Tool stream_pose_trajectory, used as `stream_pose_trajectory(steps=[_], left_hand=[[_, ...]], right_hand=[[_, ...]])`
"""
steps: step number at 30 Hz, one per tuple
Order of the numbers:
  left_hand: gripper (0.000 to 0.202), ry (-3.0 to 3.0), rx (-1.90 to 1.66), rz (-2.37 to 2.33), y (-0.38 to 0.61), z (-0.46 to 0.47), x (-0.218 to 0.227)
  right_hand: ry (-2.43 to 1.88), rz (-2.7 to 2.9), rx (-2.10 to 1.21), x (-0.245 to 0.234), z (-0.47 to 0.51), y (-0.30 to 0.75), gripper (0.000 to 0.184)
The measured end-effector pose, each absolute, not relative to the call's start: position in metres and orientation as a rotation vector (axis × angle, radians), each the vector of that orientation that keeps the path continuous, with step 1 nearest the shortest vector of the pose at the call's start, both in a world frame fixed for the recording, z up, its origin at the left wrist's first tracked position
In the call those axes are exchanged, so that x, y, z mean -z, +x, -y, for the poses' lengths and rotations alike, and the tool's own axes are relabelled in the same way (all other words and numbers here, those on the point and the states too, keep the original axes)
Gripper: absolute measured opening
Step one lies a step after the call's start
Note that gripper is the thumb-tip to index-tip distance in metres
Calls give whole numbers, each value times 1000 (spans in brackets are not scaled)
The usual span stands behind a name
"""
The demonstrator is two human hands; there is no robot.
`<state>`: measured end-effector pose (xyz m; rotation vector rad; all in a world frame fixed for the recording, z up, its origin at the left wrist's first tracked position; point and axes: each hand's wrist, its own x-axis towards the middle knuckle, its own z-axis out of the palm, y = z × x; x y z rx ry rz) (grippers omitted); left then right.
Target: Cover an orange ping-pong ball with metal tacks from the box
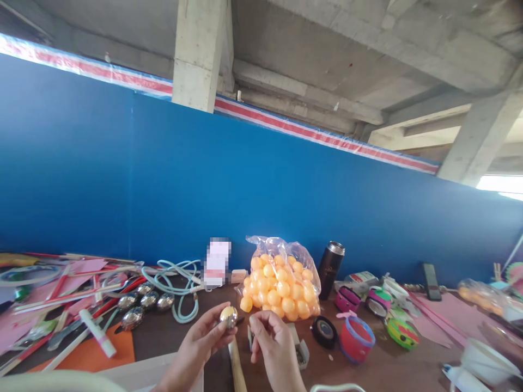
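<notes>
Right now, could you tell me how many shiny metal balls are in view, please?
6: five balls clustered on the table beside the pale cord, a sixth ball in the left hand's fingers; clutter may hide more.

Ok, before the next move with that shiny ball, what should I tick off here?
1. Shiny metallic ball pinched in the left hand fingertips: ok.
2. Right hand close beside the ball, fingers curled shut: ok.
3. Anything held in the right hand: cannot tell.
4. Both hands fully in view: not ok, wrists cut off at the frame edge.
5. Other silver metallic balls lying on the brown table, to the left: ok.
6. Clear plastic bag of orange balls behind the hands, untouched: ok.
</notes>
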<state>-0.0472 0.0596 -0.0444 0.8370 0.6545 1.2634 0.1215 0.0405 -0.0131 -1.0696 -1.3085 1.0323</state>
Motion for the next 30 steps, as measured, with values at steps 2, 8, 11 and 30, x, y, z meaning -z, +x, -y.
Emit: stream_pose_trajectory(steps=[2, 8, 11, 30], left_hand=[[46, 781, -1246, -626, -47, -59, 41], [48, 776, -1168, -542, -43, -53, 37], [49, 821, -1160, -538, -40, -51, 37], [47, 946, -1122, -514, -41, -50, 41]], right_hand=[[-1069, 1305, -1038, 13, -41, 122, 36], [-1021, 1247, -1167, 13, -40, 122, 36], [-983, 1203, -1250, 16, -40, 122, 34], [-962, 1041, -1461, 14, -36, 117, 27]])
